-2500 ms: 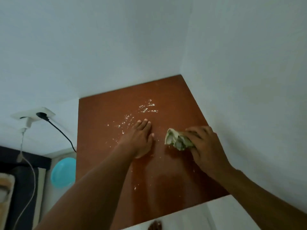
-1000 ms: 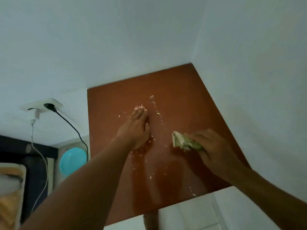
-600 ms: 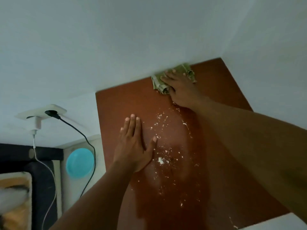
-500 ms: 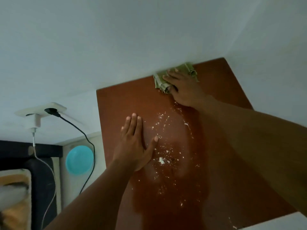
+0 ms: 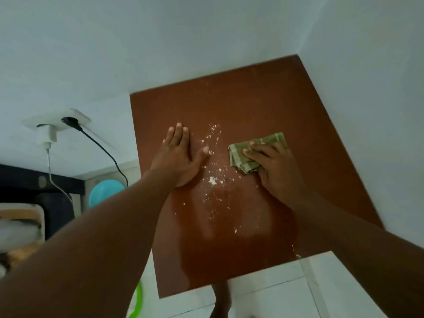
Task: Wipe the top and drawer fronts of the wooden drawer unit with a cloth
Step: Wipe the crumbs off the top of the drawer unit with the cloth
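A green checked cloth, folded and bunched, lies on the top of the wooden drawer unit, right of centre. The person's right hand covers it, bent fingers clamping it against the wood. The left hand rests flat on the top beside it, fingers straight and thumb spread, holding nothing. Between the two hands a scatter of white crumbs trails toward the near edge, with a few more specks by the near right corner. The top is a smooth reddish-brown board with a dull sheen, set into a corner of white walls. On the left wall a socket carries a black cable and a white charger; below them shows a turquoise round object. Pale floor tiles and a bare foot appear past the near edge
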### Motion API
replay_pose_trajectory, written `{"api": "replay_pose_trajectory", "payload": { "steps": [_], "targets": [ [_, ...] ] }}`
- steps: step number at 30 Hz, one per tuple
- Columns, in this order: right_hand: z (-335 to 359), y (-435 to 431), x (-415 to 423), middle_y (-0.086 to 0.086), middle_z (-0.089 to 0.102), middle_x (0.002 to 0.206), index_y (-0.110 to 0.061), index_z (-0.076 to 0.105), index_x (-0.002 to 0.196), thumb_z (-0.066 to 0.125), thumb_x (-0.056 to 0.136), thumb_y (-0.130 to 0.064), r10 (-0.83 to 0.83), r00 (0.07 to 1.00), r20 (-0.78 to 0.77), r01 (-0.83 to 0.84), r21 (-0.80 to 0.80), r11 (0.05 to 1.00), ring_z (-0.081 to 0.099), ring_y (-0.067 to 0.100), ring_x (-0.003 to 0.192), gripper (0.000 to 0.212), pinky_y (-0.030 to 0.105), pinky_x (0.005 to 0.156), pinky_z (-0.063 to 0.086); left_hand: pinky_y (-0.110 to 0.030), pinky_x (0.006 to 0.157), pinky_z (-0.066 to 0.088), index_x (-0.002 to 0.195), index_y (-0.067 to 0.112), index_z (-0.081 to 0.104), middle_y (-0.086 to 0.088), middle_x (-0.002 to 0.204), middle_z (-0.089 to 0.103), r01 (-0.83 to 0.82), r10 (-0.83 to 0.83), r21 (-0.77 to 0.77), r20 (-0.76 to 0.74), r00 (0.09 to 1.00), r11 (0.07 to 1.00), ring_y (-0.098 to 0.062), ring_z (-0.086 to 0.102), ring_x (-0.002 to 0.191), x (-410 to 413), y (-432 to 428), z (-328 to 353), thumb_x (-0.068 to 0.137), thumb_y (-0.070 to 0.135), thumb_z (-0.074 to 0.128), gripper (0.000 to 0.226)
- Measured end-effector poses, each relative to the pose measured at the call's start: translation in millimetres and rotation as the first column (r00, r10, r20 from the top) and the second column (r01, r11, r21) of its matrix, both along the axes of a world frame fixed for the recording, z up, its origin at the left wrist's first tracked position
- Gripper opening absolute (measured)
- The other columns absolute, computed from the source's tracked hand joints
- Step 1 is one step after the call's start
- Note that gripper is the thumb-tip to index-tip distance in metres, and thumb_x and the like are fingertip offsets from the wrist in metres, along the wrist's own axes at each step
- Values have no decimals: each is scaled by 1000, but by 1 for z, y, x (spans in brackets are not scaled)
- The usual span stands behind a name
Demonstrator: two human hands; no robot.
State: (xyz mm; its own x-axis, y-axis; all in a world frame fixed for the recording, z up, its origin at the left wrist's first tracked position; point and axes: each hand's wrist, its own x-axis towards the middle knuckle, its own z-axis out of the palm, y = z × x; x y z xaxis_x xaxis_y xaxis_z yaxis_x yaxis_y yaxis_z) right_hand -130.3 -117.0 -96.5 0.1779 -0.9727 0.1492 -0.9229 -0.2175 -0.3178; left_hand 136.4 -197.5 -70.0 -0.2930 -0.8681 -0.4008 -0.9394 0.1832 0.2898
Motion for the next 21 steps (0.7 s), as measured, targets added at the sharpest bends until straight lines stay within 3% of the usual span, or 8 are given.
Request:
{"api": "replay_pose_trajectory", "payload": {
  "steps": [2,5,7,9,13,16,19,21],
  "targets": [
    [1,41,-3,3,67,131,-19,68,127,69,81,-3,12,1000,-2,-13,-19,1000,57,29,103,48,47,87,50,-43,125,0,161,12,-5,-4,168,-15,-4,4,12,15,1000,1000,-21,-17,154,-2,-2,2,91,82,14,101],
    [1,113,-10,5,69,125,-17,70,123,50,86,-15,37,999,8,-36,-35,999,51,27,100,42,44,82,53,-45,123,0,161,11,-3,-7,169,-13,-8,8,-4,51,999,1000,-23,-14,155,-4,1,6,88,85,11,106],
    [-1,161,-14,8,71,118,-13,72,119,62,82,-9,19,1000,-25,-20,-50,999,56,31,95,38,45,74,56,-45,122,-2,161,10,-4,-8,169,-13,-5,5,7,66,998,1000,-25,-14,155,-7,3,10,88,85,10,106],
    [2,199,-16,9,73,109,-10,74,113,83,66,5,4,999,-32,-5,-32,999,62,34,88,50,44,67,59,-48,121,-2,161,10,-4,-9,169,-12,-19,16,29,92,996,999,-28,-12,155,-10,3,15,87,86,5,106],
    [18,244,-23,0,71,98,-16,76,105,92,54,2,163,986,-27,-158,128,979,63,23,81,57,30,55,57,-57,124,4,162,12,6,-13,169,-2,-24,22,29,90,996,999,-33,-4,155,-16,9,21,82,88,-5,111],
    [39,244,-24,-4,65,91,-19,75,105,93,56,-4,256,966,-35,-243,205,948,60,13,76,55,22,52,54,-53,125,3,162,12,5,-11,170,-2,5,-6,19,60,998,1000,-31,-6,156,-5,26,18,90,81,1,100],
    [65,184,-22,5,61,92,-6,71,113,75,73,3,168,986,15,-168,33,985,56,22,76,42,28,55,50,-47,124,2,162,13,2,-7,170,-5,59,-59,4,91,994,998,-26,-7,156,15,31,14,96,74,9,90],
    [80,117,-13,9,60,94,-2,69,115,60,78,-4,110,993,34,-107,-58,993,56,28,79,38,33,61,47,-44,124,3,162,14,2,-6,171,-5,100,-95,-34,121,988,994,-24,-7,156,25,21,12,97,72,10,88]
  ]
}}
